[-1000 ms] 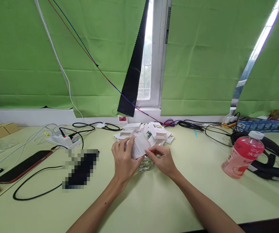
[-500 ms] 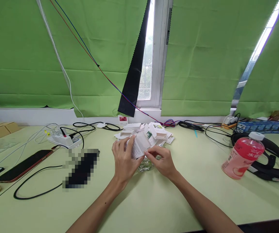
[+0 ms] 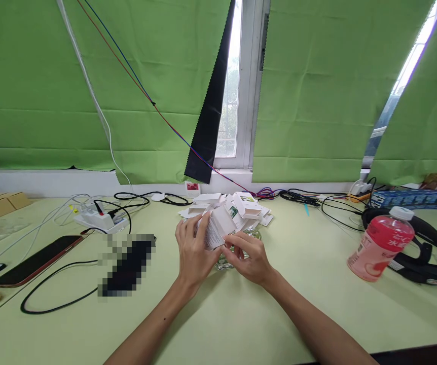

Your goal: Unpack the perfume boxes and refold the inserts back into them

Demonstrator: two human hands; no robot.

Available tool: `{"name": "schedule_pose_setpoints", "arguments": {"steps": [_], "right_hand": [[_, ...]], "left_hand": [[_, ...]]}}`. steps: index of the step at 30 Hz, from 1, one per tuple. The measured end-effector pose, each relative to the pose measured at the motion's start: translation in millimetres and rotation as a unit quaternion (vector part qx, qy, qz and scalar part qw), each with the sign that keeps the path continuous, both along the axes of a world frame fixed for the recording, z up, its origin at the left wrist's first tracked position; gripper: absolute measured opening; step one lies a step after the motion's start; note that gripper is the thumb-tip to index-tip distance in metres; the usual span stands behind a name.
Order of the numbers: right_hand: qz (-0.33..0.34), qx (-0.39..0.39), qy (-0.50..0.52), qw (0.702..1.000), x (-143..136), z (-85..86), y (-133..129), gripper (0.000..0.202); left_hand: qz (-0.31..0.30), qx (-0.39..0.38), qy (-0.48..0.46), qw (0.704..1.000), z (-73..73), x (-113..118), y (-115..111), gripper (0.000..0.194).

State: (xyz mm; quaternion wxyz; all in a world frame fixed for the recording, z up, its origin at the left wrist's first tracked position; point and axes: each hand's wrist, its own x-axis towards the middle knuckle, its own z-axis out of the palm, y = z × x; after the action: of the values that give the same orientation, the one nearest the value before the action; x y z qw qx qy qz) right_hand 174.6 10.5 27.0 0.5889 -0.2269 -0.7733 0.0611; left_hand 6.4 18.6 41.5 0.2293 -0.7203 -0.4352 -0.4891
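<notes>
My left hand [image 3: 193, 253] grips a white box [image 3: 215, 232] | right hand [image 3: 251, 257] pinches its corner, now a bit lower, maybe working that end | box pile [image 3: 246, 206] near surface [image 3: 218, 324]'s back edge

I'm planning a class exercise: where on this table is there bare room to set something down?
Bare: from right hand to bottle; between left forearm and right forearm; front left, between left forearm and looped cable. Crowded: beyond left hand, with boxes; far left, with phones and power strip.
</notes>
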Motion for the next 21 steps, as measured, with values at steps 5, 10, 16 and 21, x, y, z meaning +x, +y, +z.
{"name": "schedule_pose_setpoints", "arguments": {"steps": [5, 10, 16, 21], "right_hand": [[0.009, -0.014, -0.006, 1.0, -0.3, 1.0, -1.7, 0.017], [0.025, -0.036, 0.004, 0.999, -1.6, 0.0, -2.9, 0.012], [0.036, -0.06, 0.016, 0.997, -4.3, -2.0, -3.2, 0.009], [0.014, -0.067, 0.011, 0.998, -5.9, -3.9, -3.8, 0.011]], "left_hand": [[-0.005, -0.001, -0.007, 1.0, -0.2, 0.3, 0.0, 0.071], [-0.019, 0.006, -0.004, 1.0, 1.1, 0.0, -2.3, 0.071], [-0.033, 0.022, 0.001, 0.999, 0.3, 0.9, -2.3, 0.077], [-0.049, 0.046, 0.004, 0.998, 0.5, 0.8, -1.4, 0.081]]}}
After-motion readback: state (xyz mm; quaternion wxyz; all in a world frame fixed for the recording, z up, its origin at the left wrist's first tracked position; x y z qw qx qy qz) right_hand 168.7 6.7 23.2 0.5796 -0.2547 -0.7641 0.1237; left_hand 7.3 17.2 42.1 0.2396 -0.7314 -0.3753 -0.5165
